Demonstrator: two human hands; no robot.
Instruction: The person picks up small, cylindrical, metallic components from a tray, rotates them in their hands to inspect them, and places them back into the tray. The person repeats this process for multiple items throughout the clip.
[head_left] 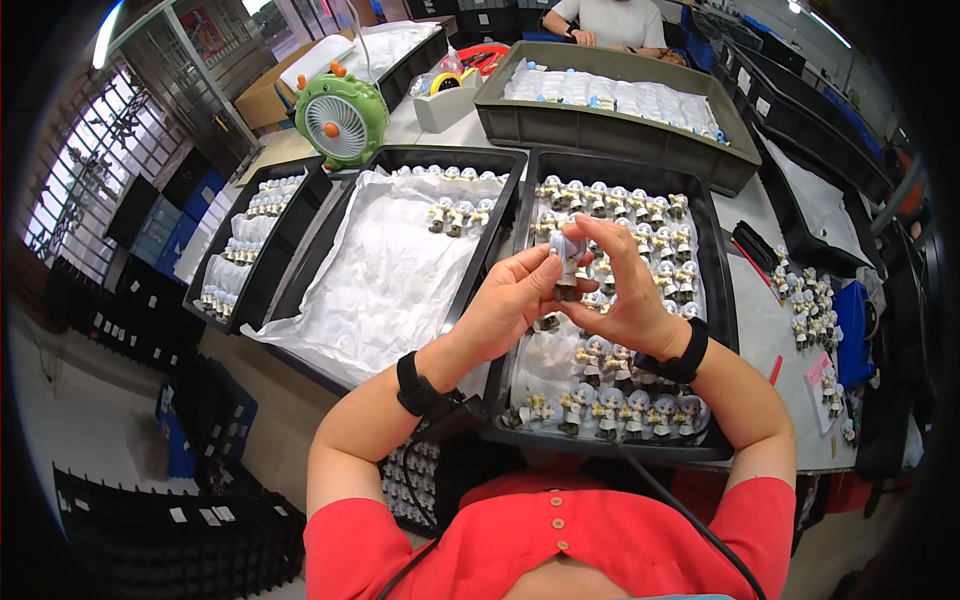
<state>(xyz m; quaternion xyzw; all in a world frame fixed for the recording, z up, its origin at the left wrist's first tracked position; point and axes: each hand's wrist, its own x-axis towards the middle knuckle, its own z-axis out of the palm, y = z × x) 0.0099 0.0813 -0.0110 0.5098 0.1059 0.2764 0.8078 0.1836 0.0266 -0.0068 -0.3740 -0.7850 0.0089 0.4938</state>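
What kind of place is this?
Probably a toy workshop or packing line. Black trays hold rows of small identical figurines, both hands hold one figurine, and another person sits by a grey crate.

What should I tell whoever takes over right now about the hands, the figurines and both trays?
Left hand and right hand: together gripping one small pale-haired plastic figurine above the right black tray.
Right black tray: many similar figurines standing in rows.
Middle black tray lined with white paper: only a few figurines at its far end, mostly bare.
Done or left: cannot tell which tray is being filled.
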